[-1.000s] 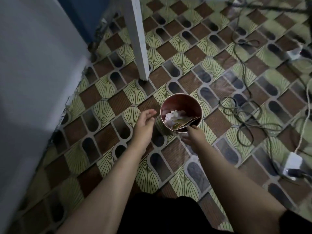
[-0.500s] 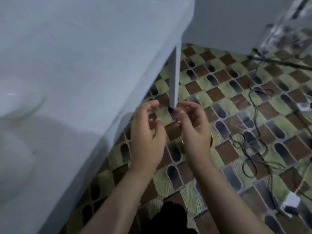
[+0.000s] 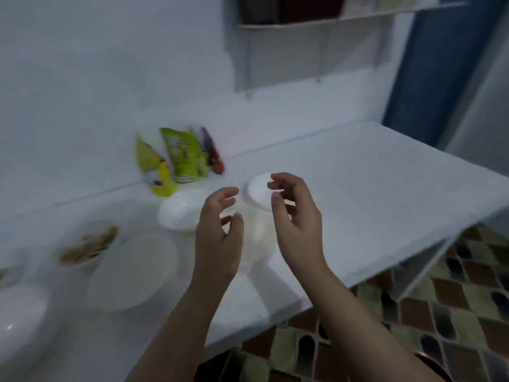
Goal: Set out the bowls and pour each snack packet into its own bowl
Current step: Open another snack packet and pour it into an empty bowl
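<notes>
Both hands are hovering above the white desk [image 3: 371, 188], holding nothing: the left hand [image 3: 217, 230] and right hand [image 3: 296, 216] are apart, fingers loosely curled. Empty white bowls are sitting just beyond and beneath them, one [image 3: 179, 213] at about eleven o'clock of the left hand. The snack packets [image 3: 179, 158] are leaning against the wall farther at eleven o'clock, long axes roughly upright, so the left hand is likely the nearer. A filled bowl [image 3: 88, 248] is sitting at nine o'clock.
</notes>
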Demonstrator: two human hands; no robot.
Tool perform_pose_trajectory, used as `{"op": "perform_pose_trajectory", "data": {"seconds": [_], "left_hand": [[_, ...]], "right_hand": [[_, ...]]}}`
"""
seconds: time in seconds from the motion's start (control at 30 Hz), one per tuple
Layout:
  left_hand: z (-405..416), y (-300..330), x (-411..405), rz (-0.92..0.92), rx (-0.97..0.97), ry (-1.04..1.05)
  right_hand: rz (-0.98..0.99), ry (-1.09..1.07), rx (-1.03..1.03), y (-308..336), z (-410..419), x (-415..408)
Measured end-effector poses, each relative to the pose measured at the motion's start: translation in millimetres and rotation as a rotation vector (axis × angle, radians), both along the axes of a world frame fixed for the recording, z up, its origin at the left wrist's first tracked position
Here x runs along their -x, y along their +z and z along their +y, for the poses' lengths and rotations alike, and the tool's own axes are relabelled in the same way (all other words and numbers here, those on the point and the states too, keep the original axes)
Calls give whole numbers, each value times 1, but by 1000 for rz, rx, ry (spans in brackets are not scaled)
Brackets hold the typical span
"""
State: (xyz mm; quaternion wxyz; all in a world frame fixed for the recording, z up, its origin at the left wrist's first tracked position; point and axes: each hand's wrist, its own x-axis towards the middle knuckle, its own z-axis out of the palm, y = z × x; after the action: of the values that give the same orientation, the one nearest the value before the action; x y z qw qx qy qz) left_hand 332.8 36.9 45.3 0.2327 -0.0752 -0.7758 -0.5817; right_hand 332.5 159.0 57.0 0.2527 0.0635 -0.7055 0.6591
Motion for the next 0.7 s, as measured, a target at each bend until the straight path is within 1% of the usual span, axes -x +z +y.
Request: {"op": "perform_pose_trajectory", "data": {"seconds": [0.13, 0.23, 0.37, 0.53, 0.63, 0.7], "left_hand": [[-89, 20, 0, 57, -39, 123], [-148, 27, 2, 49, -72, 205], [-223, 35, 12, 28, -132, 289], [-290, 48, 48, 48, -125, 302], [-327, 49, 78, 42, -131, 247], [-345, 52, 100, -9, -145, 227]], "right_hand": [[69, 135, -5, 19, -85, 24], [113, 171, -7, 25, -144, 43], [91, 216, 42, 31, -223, 73], [88, 110, 24, 37, -295, 128], [88, 50, -50, 38, -322, 172], [78, 12, -141, 38, -331, 202]]}}
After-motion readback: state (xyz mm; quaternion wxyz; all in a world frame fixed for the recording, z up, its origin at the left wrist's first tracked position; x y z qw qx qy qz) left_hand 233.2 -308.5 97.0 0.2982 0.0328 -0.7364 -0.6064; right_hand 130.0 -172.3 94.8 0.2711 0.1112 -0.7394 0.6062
